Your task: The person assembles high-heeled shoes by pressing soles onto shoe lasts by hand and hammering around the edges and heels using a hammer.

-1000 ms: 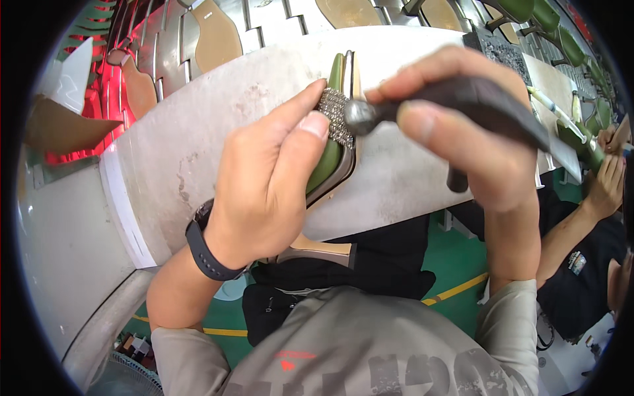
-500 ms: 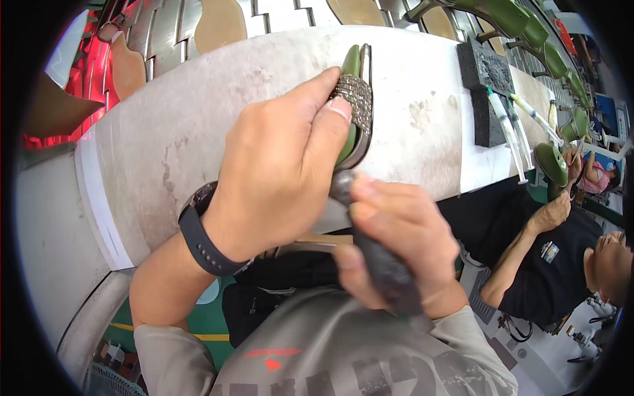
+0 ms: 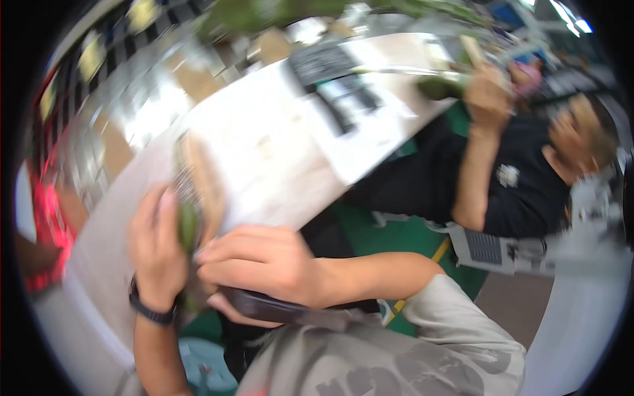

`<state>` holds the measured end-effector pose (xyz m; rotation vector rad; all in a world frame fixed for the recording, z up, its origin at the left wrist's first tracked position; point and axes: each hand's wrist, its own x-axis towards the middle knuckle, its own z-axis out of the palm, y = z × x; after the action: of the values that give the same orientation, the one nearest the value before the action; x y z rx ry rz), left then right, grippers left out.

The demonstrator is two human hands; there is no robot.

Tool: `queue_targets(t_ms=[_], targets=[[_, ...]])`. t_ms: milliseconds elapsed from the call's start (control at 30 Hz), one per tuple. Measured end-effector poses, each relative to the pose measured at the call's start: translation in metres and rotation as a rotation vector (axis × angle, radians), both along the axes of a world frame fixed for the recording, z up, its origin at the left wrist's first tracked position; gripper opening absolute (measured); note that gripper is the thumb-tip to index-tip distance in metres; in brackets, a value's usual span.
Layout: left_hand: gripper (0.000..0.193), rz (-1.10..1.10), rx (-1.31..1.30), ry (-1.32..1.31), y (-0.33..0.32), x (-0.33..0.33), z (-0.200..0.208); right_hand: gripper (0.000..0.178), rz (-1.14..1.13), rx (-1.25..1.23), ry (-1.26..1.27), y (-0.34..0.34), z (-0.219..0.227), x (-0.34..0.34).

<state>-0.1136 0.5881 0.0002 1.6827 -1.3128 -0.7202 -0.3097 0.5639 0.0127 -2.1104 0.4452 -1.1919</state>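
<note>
Farther left in view now are the left hand (image 3: 157, 247), gripping the green shoe (image 3: 188, 226) by the edge of the table (image 3: 264, 171), and the right hand (image 3: 264, 264), squeezing a dark tool (image 3: 264, 305); the sparkly band (image 3: 184, 181) is on, but blur hides what still needs doing.

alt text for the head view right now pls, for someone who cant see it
A person's left hand holds a green shoe at a pale table, while the right hand, close beside it, grips a dark tool. A co-worker in black is at right; the picture is motion-blurred.
</note>
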Motion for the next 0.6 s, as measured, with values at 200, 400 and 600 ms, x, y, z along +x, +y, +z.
queue_targets(t_ms=[200, 400, 600], targets=[[0.048, -0.129, -0.043, 0.007, 0.013, 0.004, 0.011, 0.018, -0.137, 0.368, -0.176, -0.078, 0.074, -0.039], [0.082, -0.288, 0.111, -0.061, 0.029, -0.01, 0.025, 0.023, -0.038, 0.598, -0.035, -0.045, 0.077, -0.073], [0.099, -0.204, 0.051, -0.245, 0.005, -0.03, 0.026, 0.021, 0.022, 0.811, -0.021, -0.036, 0.039, -0.051]])
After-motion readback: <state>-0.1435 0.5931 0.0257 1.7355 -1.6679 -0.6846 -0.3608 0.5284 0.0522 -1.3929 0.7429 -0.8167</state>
